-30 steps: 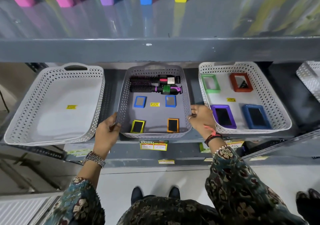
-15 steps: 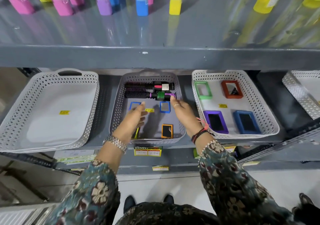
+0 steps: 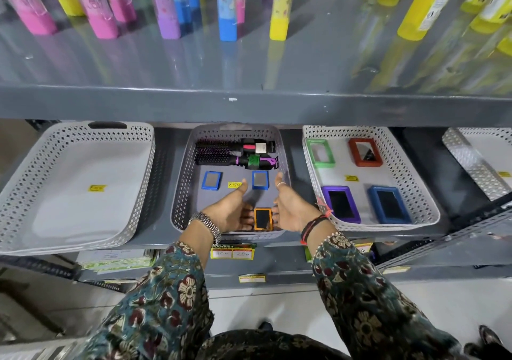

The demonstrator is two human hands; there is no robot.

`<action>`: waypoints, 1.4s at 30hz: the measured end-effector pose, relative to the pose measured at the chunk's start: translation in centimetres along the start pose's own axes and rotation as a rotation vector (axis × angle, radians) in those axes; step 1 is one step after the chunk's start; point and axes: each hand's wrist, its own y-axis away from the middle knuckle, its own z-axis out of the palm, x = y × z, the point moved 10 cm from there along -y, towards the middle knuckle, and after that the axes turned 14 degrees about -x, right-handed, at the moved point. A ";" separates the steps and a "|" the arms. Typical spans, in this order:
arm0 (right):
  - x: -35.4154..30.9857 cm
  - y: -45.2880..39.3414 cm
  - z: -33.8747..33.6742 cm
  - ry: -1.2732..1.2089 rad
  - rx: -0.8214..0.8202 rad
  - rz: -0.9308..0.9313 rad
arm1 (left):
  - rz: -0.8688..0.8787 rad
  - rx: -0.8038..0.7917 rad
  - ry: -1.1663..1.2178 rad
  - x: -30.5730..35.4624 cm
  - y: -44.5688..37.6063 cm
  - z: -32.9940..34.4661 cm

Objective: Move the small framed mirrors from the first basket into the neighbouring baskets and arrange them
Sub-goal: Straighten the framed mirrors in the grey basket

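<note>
The grey middle basket (image 3: 182,193) holds two small blue-framed mirrors (image 3: 211,180) (image 3: 260,179), an orange-framed mirror (image 3: 262,219) at the front, and two hairbrushes (image 3: 221,152) at the back. My left hand (image 3: 230,210) and my right hand (image 3: 291,207) are inside this basket, palms facing each other, thumbs up. They flank the orange mirror, with fingertips at its side edges. My left hand hides the front-left corner of the basket. Four larger mirrors lie in the white right basket (image 3: 310,165): green (image 3: 320,153), red (image 3: 365,152), purple (image 3: 341,204), blue (image 3: 389,204).
A white left basket (image 3: 83,188) holds only a yellow sticker. Another white basket (image 3: 471,160) sits at the far right. The grey upper shelf edge (image 3: 249,107) overhangs the baskets and carries coloured bottles (image 3: 227,5). Price tags hang below.
Both hands left the middle basket's front rim, reached in towards the blue mirrors, then drew back to either side of the orange mirror. The camera view tilted upward.
</note>
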 end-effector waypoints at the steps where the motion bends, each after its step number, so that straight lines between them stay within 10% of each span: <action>1: 0.1 -0.1 0.1 -0.014 -0.008 -0.003 | 0.001 -0.001 -0.009 0.0 0.0 0.0; 9: -0.5 -0.7 -0.4 -0.051 0.018 -0.072 | 0.060 0.001 -0.016 0.9 1.0 -0.2; 16: -1.7 -1.8 3.8 -0.012 -0.122 -0.063 | 0.169 0.335 -0.162 3.5 6.2 -9.4; 42: 1.3 -5.8 8.8 0.032 -0.212 0.094 | 0.015 0.280 -0.037 0.6 5.4 -10.0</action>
